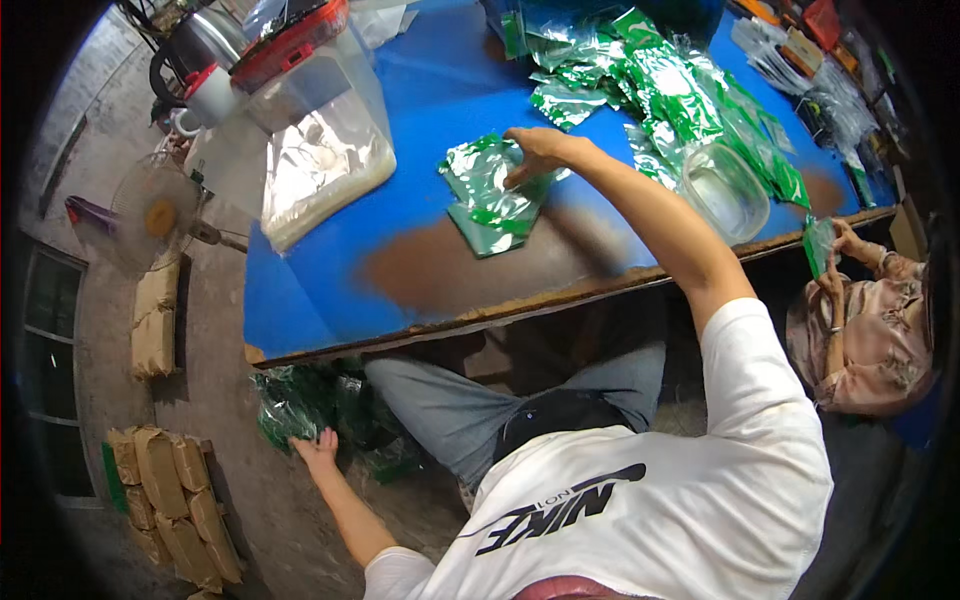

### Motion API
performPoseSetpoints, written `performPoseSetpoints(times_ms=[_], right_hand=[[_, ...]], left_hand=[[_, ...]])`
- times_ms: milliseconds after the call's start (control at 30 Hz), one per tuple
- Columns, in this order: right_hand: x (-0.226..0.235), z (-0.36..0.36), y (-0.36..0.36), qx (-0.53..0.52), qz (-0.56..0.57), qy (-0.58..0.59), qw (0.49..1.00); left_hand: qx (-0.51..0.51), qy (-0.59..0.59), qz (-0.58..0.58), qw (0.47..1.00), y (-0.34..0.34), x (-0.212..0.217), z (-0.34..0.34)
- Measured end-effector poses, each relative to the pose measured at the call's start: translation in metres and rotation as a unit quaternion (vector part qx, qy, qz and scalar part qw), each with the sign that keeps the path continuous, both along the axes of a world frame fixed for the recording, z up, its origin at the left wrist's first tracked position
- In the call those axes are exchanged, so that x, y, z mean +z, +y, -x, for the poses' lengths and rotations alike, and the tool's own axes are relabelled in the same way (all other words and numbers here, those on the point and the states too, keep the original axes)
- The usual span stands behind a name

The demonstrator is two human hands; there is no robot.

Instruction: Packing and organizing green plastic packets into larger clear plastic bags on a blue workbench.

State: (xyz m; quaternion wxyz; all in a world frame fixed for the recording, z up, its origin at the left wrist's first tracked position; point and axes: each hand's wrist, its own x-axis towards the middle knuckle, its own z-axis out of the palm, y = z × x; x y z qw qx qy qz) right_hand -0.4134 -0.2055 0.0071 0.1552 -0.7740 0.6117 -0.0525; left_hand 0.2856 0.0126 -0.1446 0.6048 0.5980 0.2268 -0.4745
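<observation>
On the blue table, several clear-and-green plastic packets point(490, 190) lie in a small, uneven pile. My right hand point(545, 157) reaches over the pile's right edge, its thumb and fingers spread and curved, touching the top packet. Down at the left, below the table edge, my left hand point(318, 450) is at a heap of green and clear plastic bags point(290, 400). Its fingers are spread apart at the heap's near side, with nothing visibly gripped.
A large heap of green packets point(680, 90) covers the table's far right, beside a clear plastic tub point(725, 192). A clear bin point(330, 150) stands at the left near a fan point(155, 215). Another person point(865, 320) holds a green packet at right. Brown parcels point(175, 500) lie on the floor.
</observation>
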Motion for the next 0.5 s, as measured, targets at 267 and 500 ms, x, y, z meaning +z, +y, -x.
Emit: performPoseSetpoints(times_ms=[267, 500], right_hand=[[0.012, -0.031, 0.101, -0.165, 0.014, -0.478, 0.863], [-0.002, -0.153, 0.195, -0.072, -0.068, -0.457, 0.884]], left_hand=[[-0.288, -0.308, 0.275, 0.864, 0.017, 0.083, 0.194], [-0.327, -0.074, 0.372, 0.866, 0.015, 0.112, 0.390]])
